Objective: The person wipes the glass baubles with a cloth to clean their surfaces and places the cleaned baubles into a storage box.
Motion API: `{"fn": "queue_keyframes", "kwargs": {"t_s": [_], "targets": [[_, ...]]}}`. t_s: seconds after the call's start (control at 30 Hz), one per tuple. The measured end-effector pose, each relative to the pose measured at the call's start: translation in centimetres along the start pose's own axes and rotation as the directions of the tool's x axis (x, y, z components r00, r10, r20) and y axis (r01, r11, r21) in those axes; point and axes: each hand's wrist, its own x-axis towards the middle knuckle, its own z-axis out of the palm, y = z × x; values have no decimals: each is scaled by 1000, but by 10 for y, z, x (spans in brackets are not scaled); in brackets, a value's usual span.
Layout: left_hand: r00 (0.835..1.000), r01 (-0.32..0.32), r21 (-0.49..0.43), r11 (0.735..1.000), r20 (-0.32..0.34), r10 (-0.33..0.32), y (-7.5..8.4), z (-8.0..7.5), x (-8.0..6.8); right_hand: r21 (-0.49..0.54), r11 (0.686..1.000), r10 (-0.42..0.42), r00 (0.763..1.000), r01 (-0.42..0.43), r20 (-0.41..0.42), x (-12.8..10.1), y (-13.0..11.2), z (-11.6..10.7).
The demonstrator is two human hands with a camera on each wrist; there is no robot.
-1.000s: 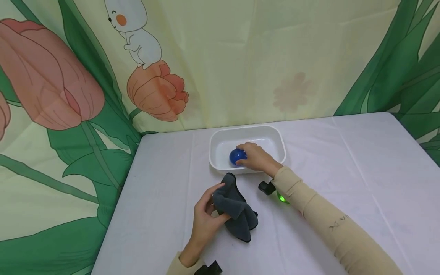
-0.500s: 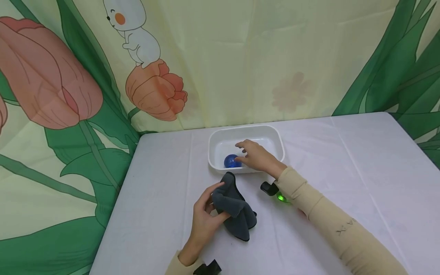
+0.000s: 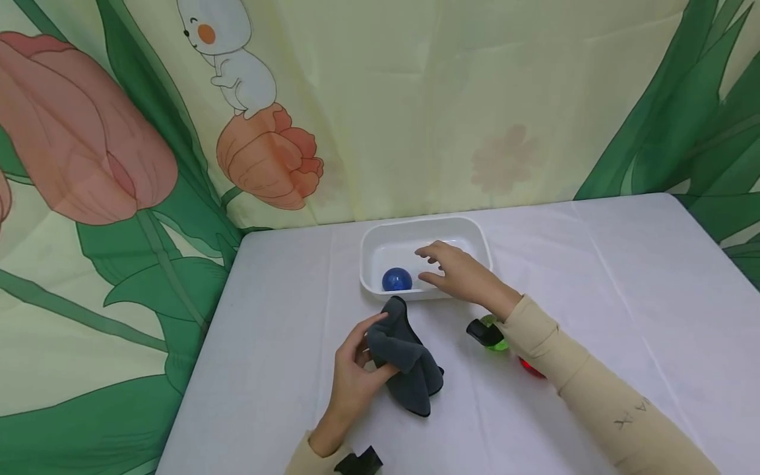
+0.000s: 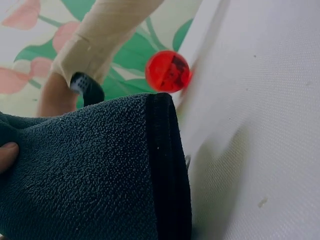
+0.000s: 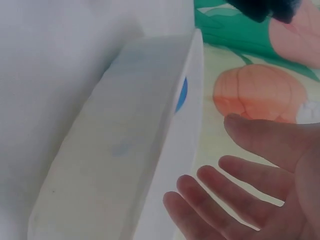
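A blue ball [image 3: 396, 279] lies in the white tray [image 3: 380, 290], near its front left corner. My right hand [image 3: 457, 272] hovers over the right part of the tray, apart from the ball, its fingers spread and holding nothing. In the right wrist view, that hand [image 5: 260, 185] is beside the tray's wall [image 5: 115, 140], and only a sliver of the ball [image 5: 183, 95] shows. My left hand [image 3: 354, 382] grips a dark grey cloth [image 3: 406, 356] with black edging, folded and bunched, in front of the tray. In the left wrist view the cloth [image 4: 85, 170] hides most of that hand.
A green ball [image 3: 497, 335] and a red ball [image 3: 532, 368] lie on the white-covered table [image 3: 267, 369], partly hidden by my right forearm and its wrist camera [image 3: 483, 332]. A printed curtain [image 3: 386, 132] hangs behind the table's back edge.
My right hand has let go of the blue ball and drawn back to the right. The ball has rolled slightly left and forward in the tray. More of the red ball shows. The left hand stays put.
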Motion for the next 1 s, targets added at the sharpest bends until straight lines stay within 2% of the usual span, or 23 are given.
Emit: {"fn": "queue_keyframes", "kwargs": {"t_s": [0.17, 0.33, 0.77, 1.0], "targets": [[1000, 14, 12, 1000, -9, -14, -1, -1, 1, 21, 1000, -23, 1000, 23, 9, -13, 0, -4], [1000, 14, 12, 1000, 0, -14, -2, -1, 1, 67, 998, -5, 999, 3, 35, -28, -2, -7], [999, 27, 5, 1000, -19, -27, -4, 1, 0, -10, 1000, -8, 999, 9, 42, -65, 6, -9], [999, 46, -15, 999, -15, -46, -5, 2, -1, -32, 999, -4, 999, 5, 50, -77, 15, -6]]}}
